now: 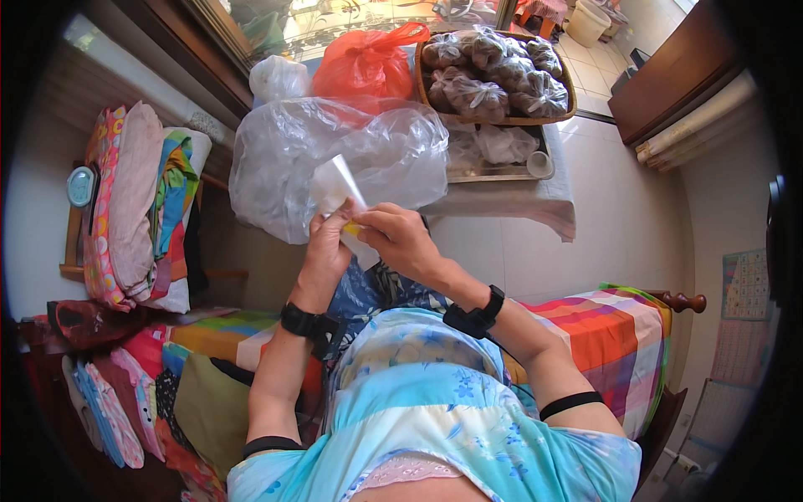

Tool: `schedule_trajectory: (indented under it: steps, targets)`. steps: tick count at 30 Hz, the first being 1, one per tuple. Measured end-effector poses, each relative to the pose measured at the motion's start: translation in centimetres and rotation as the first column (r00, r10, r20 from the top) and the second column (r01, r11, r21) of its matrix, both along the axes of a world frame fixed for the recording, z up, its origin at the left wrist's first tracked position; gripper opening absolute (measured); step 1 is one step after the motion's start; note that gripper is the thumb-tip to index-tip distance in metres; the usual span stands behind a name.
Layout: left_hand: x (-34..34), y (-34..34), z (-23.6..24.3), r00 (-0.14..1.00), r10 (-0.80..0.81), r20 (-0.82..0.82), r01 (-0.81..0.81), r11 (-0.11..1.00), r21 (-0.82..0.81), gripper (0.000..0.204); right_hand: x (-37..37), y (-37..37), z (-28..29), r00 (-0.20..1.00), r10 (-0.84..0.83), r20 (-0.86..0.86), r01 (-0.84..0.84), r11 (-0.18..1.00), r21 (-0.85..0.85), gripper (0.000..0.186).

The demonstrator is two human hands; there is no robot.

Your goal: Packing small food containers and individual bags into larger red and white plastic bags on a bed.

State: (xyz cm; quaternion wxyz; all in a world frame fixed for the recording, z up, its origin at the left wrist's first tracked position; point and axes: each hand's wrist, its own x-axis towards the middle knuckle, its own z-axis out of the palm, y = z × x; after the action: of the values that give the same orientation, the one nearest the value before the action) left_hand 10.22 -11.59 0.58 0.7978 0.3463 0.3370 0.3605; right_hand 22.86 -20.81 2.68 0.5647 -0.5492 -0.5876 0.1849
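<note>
In front of my lap, my left hand is closed on a white folded sheet, perhaps paper or thin plastic, whose upper part stands up above the fingers. My right hand meets it from the right, its fingers pinched at the sheet's lower part. A small yellow patch shows between the hands; whether it belongs to the sheet I cannot tell. Just beyond the hands a large clear plastic bag lies puffed up over the near side of the table.
On the cloth-covered table stand a knotted red plastic bag, a small white bag, a wicker basket of dark bagged items, and a tray with a cup. Folded clothes are piled at left.
</note>
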Motion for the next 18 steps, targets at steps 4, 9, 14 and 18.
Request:
schedule_trajectory:
  steps: [4, 9, 14, 18]
  targets:
    - [-3.4, 1.8, -0.7, 0.999, -0.025, -0.020, 0.024, 0.996, -0.081, 0.025, 5.5, 0.4, -0.8, 0.945, -0.326, -0.011, 0.326, 0.945, -0.024, 0.012]
    - [-5.3, 1.7, -0.7, 0.999, 0.013, -0.053, -0.017, 0.998, -0.064, 0.025, 15.2, 1.2, -7.8, 0.672, -0.535, 0.512, 0.665, 0.740, -0.099, 0.014]
    - [-6.0, 0.7, -0.2, 0.994, -0.029, -0.105, 0.026, 0.999, -0.030, 0.026, 17.5, 2.0, -12.9, 0.698, -0.233, 0.678, 0.582, 0.735, -0.347, 0.018]
    - [-6.5, 0.6, 0.5, 0.996, -0.043, -0.083, 0.043, 0.999, -0.005, 0.026, 19.5, 1.5, -14.7, 0.754, -0.366, 0.545, 0.565, 0.785, -0.253, 0.017]
